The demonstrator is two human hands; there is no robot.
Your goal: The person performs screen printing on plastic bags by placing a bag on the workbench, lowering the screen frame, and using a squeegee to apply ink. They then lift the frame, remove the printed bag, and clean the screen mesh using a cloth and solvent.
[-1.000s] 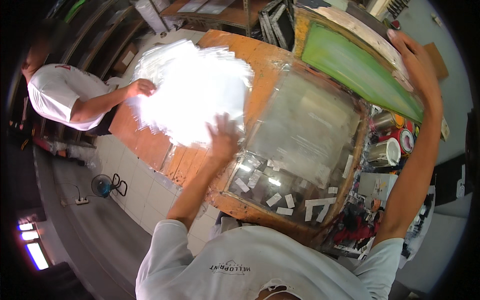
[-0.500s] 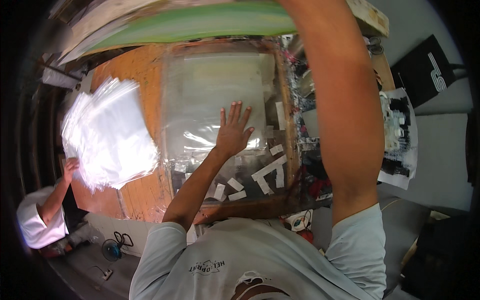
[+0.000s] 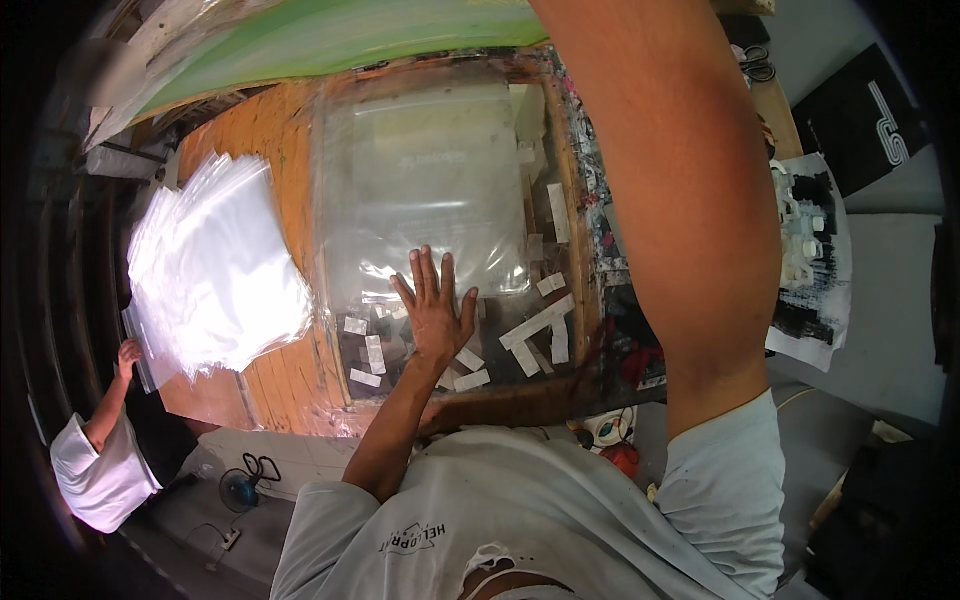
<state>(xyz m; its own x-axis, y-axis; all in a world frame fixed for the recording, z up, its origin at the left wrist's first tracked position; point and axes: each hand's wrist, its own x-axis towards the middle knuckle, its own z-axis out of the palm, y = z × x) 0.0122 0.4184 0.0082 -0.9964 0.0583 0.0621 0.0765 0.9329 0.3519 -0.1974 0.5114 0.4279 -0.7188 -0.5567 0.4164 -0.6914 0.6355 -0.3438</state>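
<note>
My left hand point(image 3: 435, 310), palm down with its fingers spread, is over the near edge of a clear plastic bag point(image 3: 440, 150). It holds nothing; whether the palm presses on the plastic, I cannot tell. The bag lies flat on a wood-framed worktop point(image 3: 500, 408), with short white strips point(image 3: 540, 320) around its near and right sides. My right arm point(image 3: 690, 210) stretches up past the worktop and out at the top of the picture, so the hand is hidden from view. A long green panel point(image 3: 330, 50) runs across beyond the bag.
A fanned stack of clear plastic bags point(image 3: 220, 260) is on the left of the wooden table point(image 3: 295, 150). Another person's hand point(image 3: 129, 355) is at its edge. Scissors point(image 3: 758, 65) and a black-smeared sheet point(image 3: 815, 330) are to the right. A small fan point(image 3: 238, 490) stands below the table.
My left hand has slid from the bag's middle toward me and a little left, uncovering the plastic. The other person's hand has moved slightly down and left beside the stack. My right arm remains raised.
</note>
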